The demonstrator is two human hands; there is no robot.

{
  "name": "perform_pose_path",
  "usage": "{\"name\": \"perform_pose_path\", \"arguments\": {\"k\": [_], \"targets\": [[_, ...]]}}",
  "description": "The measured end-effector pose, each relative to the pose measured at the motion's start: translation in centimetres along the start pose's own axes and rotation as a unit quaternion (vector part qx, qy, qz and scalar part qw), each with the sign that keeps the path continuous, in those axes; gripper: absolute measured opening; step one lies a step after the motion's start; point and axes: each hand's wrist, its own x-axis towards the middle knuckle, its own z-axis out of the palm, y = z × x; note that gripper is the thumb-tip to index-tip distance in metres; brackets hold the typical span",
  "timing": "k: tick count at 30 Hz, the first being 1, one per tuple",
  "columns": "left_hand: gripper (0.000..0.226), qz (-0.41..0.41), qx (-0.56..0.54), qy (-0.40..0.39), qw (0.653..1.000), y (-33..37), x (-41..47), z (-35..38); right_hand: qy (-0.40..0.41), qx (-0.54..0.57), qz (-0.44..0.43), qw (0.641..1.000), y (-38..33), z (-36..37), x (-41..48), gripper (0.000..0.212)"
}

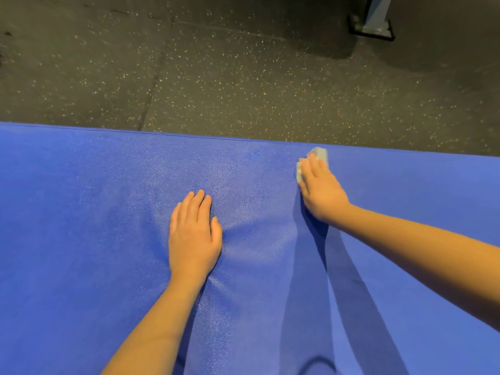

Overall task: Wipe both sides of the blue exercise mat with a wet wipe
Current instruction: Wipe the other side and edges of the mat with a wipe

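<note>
The blue exercise mat (94, 226) lies flat and fills the lower two thirds of the head view. My left hand (193, 234) rests flat on its middle, fingers straight, and the mat dents a little around the palm. Close to the mat's far edge, my right hand (320, 189) presses a crumpled grey-white wet wipe (319, 153) against the surface with straight fingers. Most of the wipe is hidden under the fingers; only its far end and left edge show.
Dark speckled rubber flooring (243, 77) stretches beyond the mat's far edge. A metal post on a dark base plate (374, 25) stands on the floor at the upper right.
</note>
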Motion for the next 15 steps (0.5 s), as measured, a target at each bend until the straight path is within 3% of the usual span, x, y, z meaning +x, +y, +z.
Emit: {"name": "perform_pose_path", "arguments": {"k": [2, 5, 7, 11, 13, 15], "targets": [[0.049, 0.000, -0.003, -0.002, 1.000, 0.1, 0.0, 0.0, -0.010, -0.041, -0.139, 0.989, -2.5, 0.6, -2.1, 0.040], [0.049, 0.001, -0.005, -0.001, 1.000, 0.0, 0.1, -0.1, -0.040, 0.026, -0.266, 0.963, -2.3, -0.1, -4.2, 0.048], [0.049, 0.002, -0.007, -0.002, 1.000, 0.0, 0.1, -0.1, -0.033, 0.021, -0.241, 0.970, -0.7, 0.0, -3.9, 0.047], [0.049, 0.002, 0.000, -0.010, 1.000, 0.0, 0.1, 0.0, -0.001, 0.033, -0.069, 0.997, -3.0, 0.4, -2.5, 0.049], [0.049, 0.003, 0.007, -0.015, 1.000, -0.1, 0.1, 0.1, 0.004, 0.014, -0.115, 0.993, -6.0, 1.0, -3.2, 0.047], [0.050, 0.004, 0.011, -0.032, 0.999, 0.0, 0.1, 0.1, 0.001, 0.005, -0.237, 0.971, -7.6, 1.2, -4.7, 0.040]]}}
